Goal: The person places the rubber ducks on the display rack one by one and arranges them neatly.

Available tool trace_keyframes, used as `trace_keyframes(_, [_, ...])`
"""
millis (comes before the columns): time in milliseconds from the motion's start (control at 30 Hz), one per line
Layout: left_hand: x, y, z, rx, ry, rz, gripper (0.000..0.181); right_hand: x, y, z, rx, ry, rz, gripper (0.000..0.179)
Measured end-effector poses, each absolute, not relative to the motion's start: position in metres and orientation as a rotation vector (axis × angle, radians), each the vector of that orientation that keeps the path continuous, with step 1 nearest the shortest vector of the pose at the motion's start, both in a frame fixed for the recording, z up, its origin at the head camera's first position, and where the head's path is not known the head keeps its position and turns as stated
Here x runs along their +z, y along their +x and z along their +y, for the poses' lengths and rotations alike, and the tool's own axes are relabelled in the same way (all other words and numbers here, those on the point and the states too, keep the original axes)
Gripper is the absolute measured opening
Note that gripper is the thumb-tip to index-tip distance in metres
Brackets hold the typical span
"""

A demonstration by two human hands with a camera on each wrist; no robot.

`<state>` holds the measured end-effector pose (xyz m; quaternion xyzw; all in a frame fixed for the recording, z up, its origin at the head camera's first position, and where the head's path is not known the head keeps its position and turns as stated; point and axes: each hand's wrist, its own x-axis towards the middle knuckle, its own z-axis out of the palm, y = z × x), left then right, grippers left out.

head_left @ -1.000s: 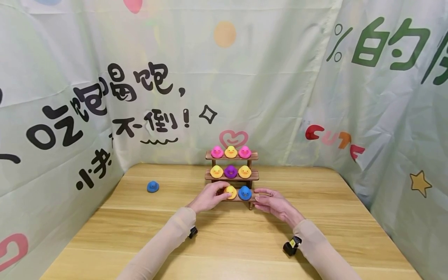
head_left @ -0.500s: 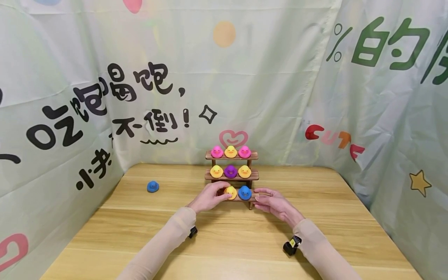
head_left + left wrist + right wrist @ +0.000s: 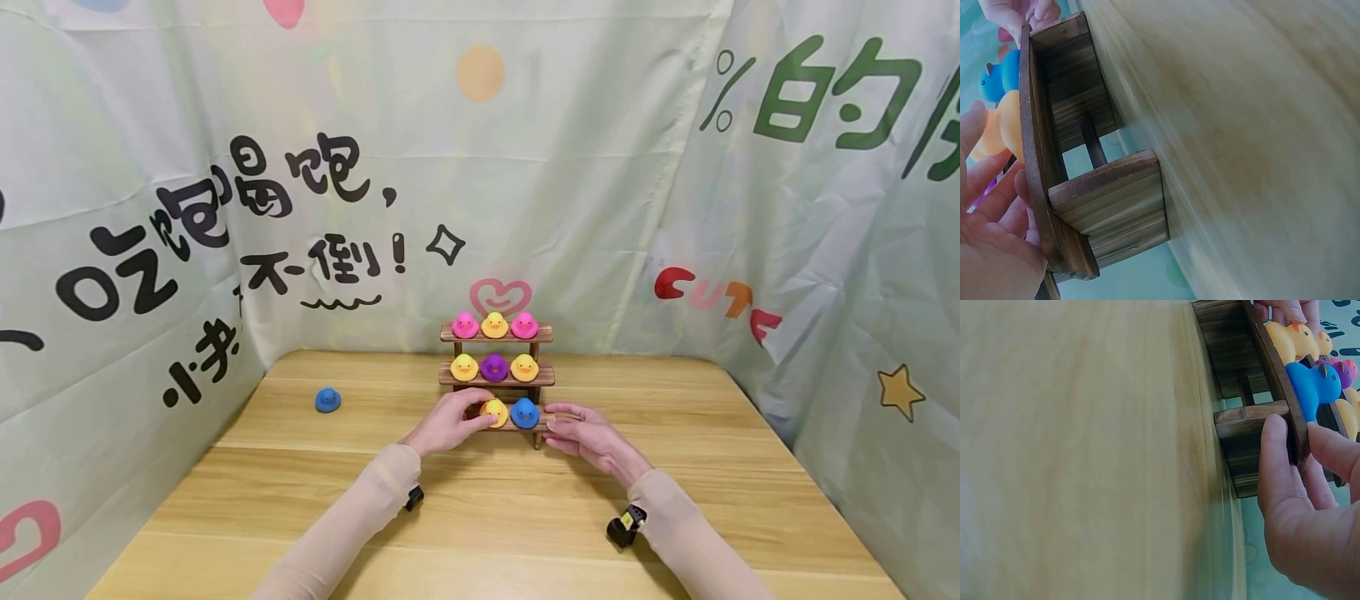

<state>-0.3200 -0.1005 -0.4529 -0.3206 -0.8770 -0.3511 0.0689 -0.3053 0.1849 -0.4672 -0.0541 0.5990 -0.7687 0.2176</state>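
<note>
A three-tier wooden display rack (image 3: 546,375) stands near the back of the table. On its lowest tier sit a yellow rubber duck (image 3: 494,412) and a blue rubber duck (image 3: 526,413). My left hand (image 3: 447,421) holds the yellow duck between thumb and fingers, at the tier's left part. The tier's right end is pinched by my right hand (image 3: 592,439), beside the blue duck. In the right wrist view, the thumb of that hand (image 3: 1310,525) is above the board (image 3: 1282,372) and other fingers are below it.
A purple duck (image 3: 495,367) sits between two yellow ones on the middle tier. Two pink ducks flank a yellow duck (image 3: 494,325) on top. Another blue duck (image 3: 327,400) lies apart on the table (image 3: 510,533), to the left. Printed cloth (image 3: 570,208) hangs behind and at both sides.
</note>
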Motion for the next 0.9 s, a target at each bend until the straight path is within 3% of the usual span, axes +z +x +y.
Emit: trace_keyframes(900, [-0.4553, -0.3213, -0.1006, -1.069, -0.965, -2.618, 0.036, -0.4663, -0.3047, 0.1847, -2.130, -0.144, 1.659, 0.051])
